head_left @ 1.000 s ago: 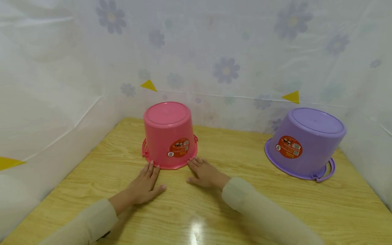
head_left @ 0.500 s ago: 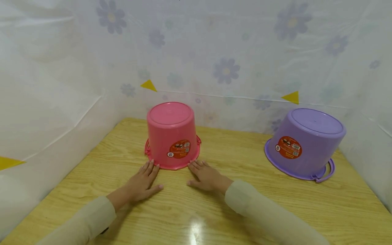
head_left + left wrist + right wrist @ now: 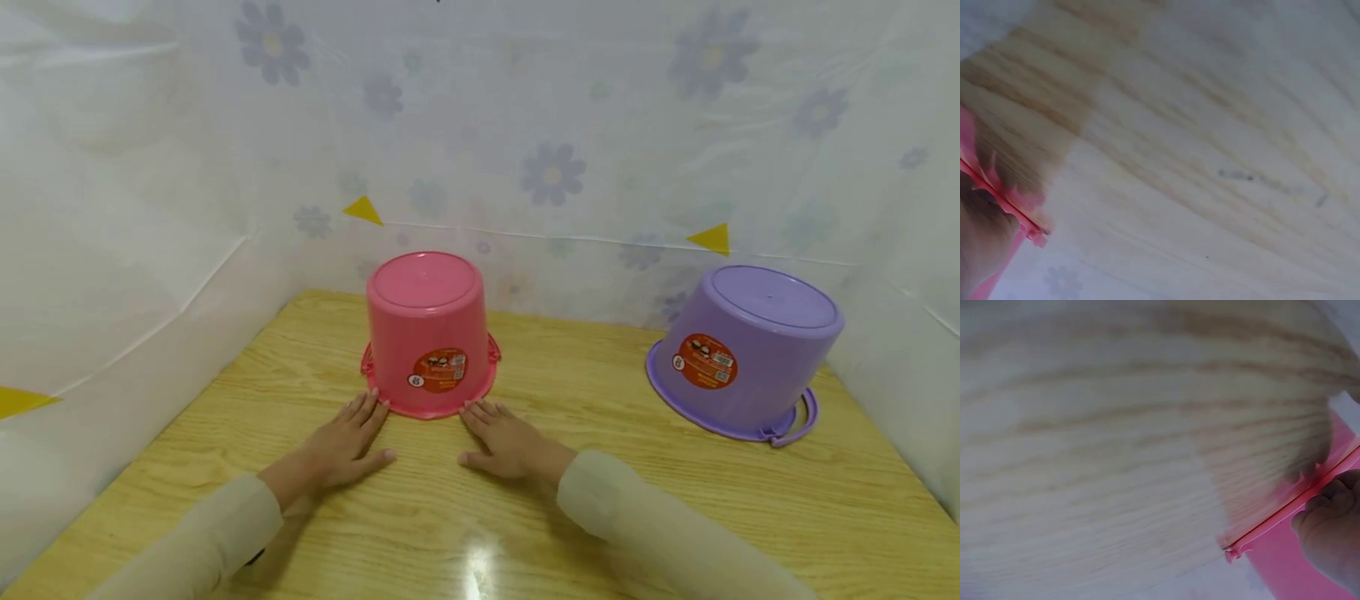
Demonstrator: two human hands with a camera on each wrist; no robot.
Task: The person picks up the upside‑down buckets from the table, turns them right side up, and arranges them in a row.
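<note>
Enclosing the workspace on the left, back and right: white sheeting (image 3: 112,167), pale purple flowers printed on the back panel. Below it, 1 table (image 3: 720,517), light wood grain, glossy, glare spot at near edge

Buckets: 2, both base up, rim on the table. Purple bucket (image 3: 787,367) right side, well apart from both hands. Pink bucket (image 3: 420,329) left of middle, toward the back

Sleeves: 2, pale. Right sleeve (image 3: 660,521), left sleeve (image 3: 217,533)

Hands: 2, fingers extended, gripping nothing. Left hand (image 3: 341,446) and right hand (image 3: 506,442) lie low at the pink bucket's front, fingertips touching its rim, one per side. Wrist views show mostly table, pink rim at the edge

Labels: 2, red, 1 per bucket: purple (image 3: 705,361), pink (image 3: 441,371)

Yellow triangles: 3, on sheeting; 2 back (image 3: 363,211) (image 3: 712,239), 1 left (image 3: 26,402)
</note>
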